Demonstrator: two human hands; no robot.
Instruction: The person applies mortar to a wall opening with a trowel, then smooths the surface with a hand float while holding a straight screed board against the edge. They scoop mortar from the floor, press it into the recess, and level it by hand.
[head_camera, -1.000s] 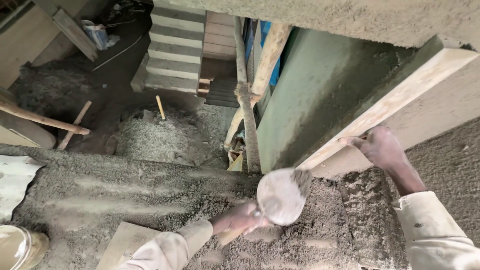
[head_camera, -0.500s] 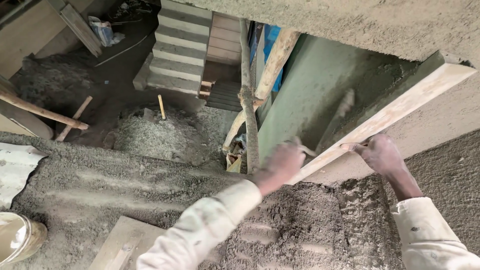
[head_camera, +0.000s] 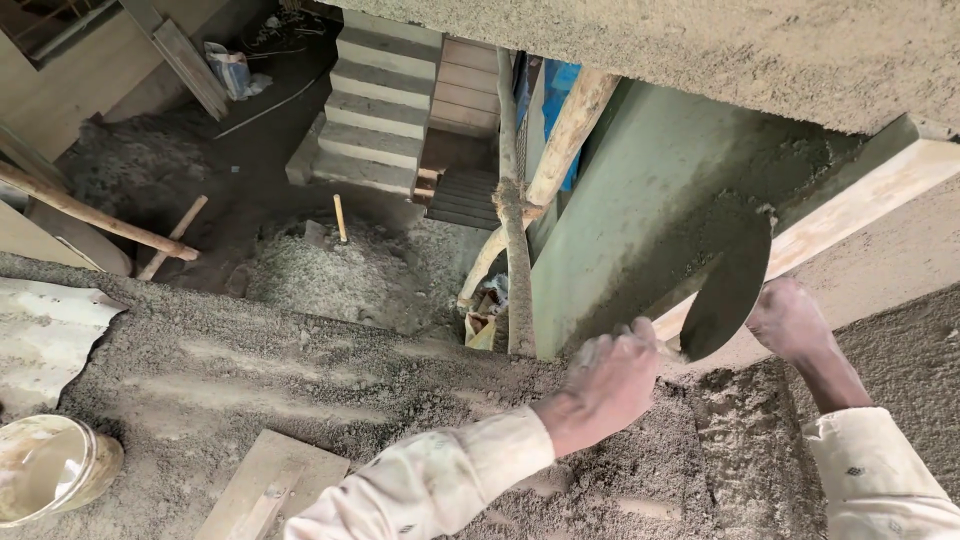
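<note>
The left hand (head_camera: 612, 378) was closed around the handle of a trowel (head_camera: 728, 285), whose dark blade rose up and to the right from that hand, its long axis tilted toward the green plastered wall (head_camera: 640, 190). The right hand (head_camera: 790, 318) lay just beside the blade, pressed against the slanting wooden board (head_camera: 860, 215); whether its fingers were spread could not be told.

A building site: wet mortar (head_camera: 330, 380), bare concrete stairs (head_camera: 380, 100), timber props (head_camera: 555, 170).
</note>
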